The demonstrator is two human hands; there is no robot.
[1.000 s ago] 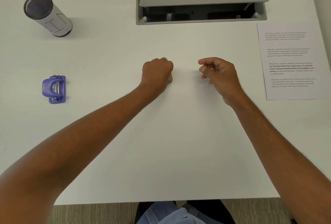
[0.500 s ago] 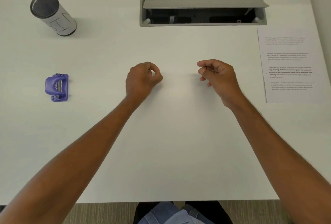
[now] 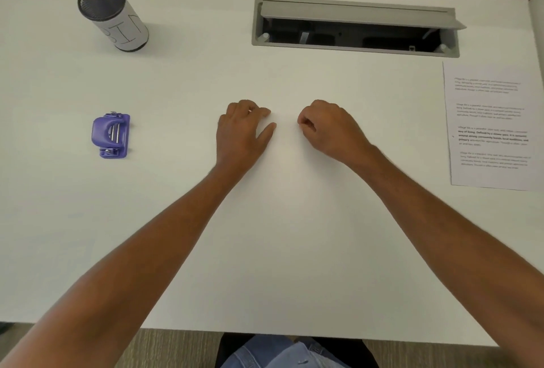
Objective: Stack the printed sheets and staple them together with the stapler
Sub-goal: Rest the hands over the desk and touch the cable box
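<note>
- Head view, looking down on a white desk (image 3: 279,250) from the seated person's own viewpoint; both bare forearms reach forward from the bottom corners toward the middle of the desk.
- The left hand (image 3: 241,135) rests palm down on the desk, fingers loosely spread and partly extended, thumb out to the side; it grips nothing.
- The right hand (image 3: 329,129) sits just beside it, curled into a loose fist with fingertips tucked against the thumb; nothing shows inside it.
- The two hands are near each other but apart, with bare desk between them.
- The printed sheets (image 3: 491,126) lie flat at the right edge of the desk, well apart from both hands, with four blocks of small text; how many sheets are in the pile cannot be told.
- A purple stapler (image 3: 111,135) sits alone on the left side of the desk, well apart from the left hand.
- A cylindrical container (image 3: 113,16) stands at the far left, wrapped in white paper with hand-drawn letters; its dark mesh mouth faces the camera, and its contents cannot be made out.
- A grey cable tray (image 3: 356,26) is recessed in the far edge of the desk, lid propped open; the inside is dark, with only small indistinct fittings visible.
- Blue denim (image 3: 282,353) shows below the near desk edge.
</note>
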